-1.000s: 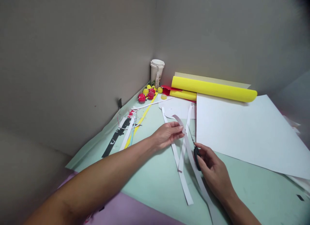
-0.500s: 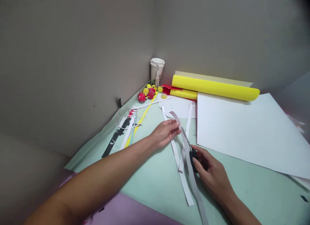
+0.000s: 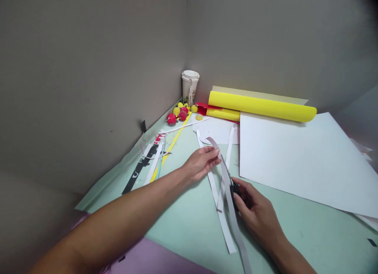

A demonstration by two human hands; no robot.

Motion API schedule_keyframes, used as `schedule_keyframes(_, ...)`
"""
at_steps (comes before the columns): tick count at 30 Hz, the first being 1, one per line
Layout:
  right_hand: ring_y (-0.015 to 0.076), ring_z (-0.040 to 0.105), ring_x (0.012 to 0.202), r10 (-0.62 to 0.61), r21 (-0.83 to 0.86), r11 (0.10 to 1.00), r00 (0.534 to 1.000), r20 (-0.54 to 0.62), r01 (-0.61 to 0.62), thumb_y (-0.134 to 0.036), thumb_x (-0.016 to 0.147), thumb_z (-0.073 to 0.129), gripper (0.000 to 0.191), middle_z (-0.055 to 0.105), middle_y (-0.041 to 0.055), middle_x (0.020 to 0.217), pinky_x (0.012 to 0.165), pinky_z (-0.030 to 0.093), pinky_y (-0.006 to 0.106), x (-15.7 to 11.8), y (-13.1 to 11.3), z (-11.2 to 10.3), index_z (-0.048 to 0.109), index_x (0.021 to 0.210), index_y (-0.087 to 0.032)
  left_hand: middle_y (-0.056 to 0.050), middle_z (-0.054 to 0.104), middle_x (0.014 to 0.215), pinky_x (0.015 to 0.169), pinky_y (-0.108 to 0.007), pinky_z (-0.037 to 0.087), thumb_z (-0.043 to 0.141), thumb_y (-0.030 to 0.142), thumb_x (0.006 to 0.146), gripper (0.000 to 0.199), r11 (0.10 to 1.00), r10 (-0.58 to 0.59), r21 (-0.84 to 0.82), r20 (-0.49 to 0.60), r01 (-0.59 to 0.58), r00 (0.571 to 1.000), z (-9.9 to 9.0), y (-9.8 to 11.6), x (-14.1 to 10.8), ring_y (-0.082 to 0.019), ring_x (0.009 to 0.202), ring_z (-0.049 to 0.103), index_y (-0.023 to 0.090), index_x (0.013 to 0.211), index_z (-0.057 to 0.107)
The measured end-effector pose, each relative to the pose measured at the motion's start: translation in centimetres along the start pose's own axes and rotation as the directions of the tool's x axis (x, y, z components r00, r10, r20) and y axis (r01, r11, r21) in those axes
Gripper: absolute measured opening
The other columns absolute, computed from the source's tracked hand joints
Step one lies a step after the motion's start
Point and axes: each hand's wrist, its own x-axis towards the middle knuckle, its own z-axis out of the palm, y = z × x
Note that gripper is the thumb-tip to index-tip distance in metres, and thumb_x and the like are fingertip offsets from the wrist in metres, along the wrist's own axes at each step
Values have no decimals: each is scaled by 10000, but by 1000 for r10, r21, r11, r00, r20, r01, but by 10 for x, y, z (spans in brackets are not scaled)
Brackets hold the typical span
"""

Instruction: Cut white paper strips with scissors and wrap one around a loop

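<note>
Between thumb and fingers, my left hand [image 3: 203, 162] pinches a long pale paper strip [image 3: 231, 211] near its upper end. The strip hangs down toward the near edge of the view. My right hand [image 3: 256, 209] is wrapped round the black handles of a pair of scissors [image 3: 233, 189]. Their blades lie along the strip, pointing at my left fingers; part of them is hidden by the paper. Beneath the hands, a white paper strip [image 3: 220, 215] lies on the green table cover [image 3: 183, 211], with another strip [image 3: 229, 146] crossing near it.
A large white sheet [image 3: 295, 160] covers the right side, with a yellow paper roll [image 3: 262, 105] along its back edge. In the corner stand a white lidded cup [image 3: 189, 85] and several red and yellow paper balls [image 3: 171, 119]. Black scraps [image 3: 138, 171] lie at the left by the wall.
The scissors' handles have drawn closer together in my right hand. My left hand keeps its pinch on the strip. The view has shifted slightly.
</note>
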Motion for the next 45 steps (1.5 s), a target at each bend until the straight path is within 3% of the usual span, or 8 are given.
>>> schedule_keyframes(16, 162, 645, 740, -16, -51, 999, 1000, -19, 15, -353, 856, 516, 392, 694, 33, 894, 698, 536, 273, 2, 0, 1, 600, 1213, -212, -16, 577, 764, 666, -164, 548, 607, 41, 823, 53, 1000, -6, 6, -5, 6, 1000, 2, 0, -1, -56, 662, 593, 82, 793, 592)
schedule_keyframes(24, 157, 619, 690, 19, 45, 999, 1000, -20, -18, -366, 846, 523, 399, 653, 31, 817, 642, 529, 252, 1, -5, -1, 596, 1199, -195, -8, 584, 747, 673, -166, 549, 632, 40, 804, 64, 1000, -14, -6, -15, 14, 1000, 3, 0, -3, -57, 658, 595, 91, 789, 595)
schedule_keyframes(30, 154, 608, 676, 11, 25, 1000, 1000, -20, -10, -360, 842, 523, 397, 643, 20, 800, 625, 519, 250, 1, -4, 0, 595, 1198, -202, -11, 596, 768, 673, -167, 545, 637, 37, 798, 72, 1000, -20, 7, 5, 20, 1000, 4, -3, -3, -59, 669, 604, 91, 802, 590)
schedule_keyframes(37, 162, 632, 740, -36, -27, 999, 999, -17, 36, -350, 861, 507, 386, 674, 33, 886, 707, 526, 276, 1, -4, 1, 572, 1214, -206, -11, 589, 773, 682, -166, 538, 628, 45, 808, 68, 999, -29, 33, 21, 29, 999, 4, -5, -4, -56, 663, 596, 96, 818, 585)
schedule_keyframes(45, 161, 629, 686, -56, -68, 996, 998, -28, 54, -359, 869, 495, 387, 677, 28, 841, 662, 529, 275, 1, -5, 0, 578, 1211, -201, -7, 577, 760, 683, -166, 535, 604, 38, 823, 68, 999, -23, 36, 15, 22, 1000, 6, -4, -6, -52, 651, 588, 99, 805, 579)
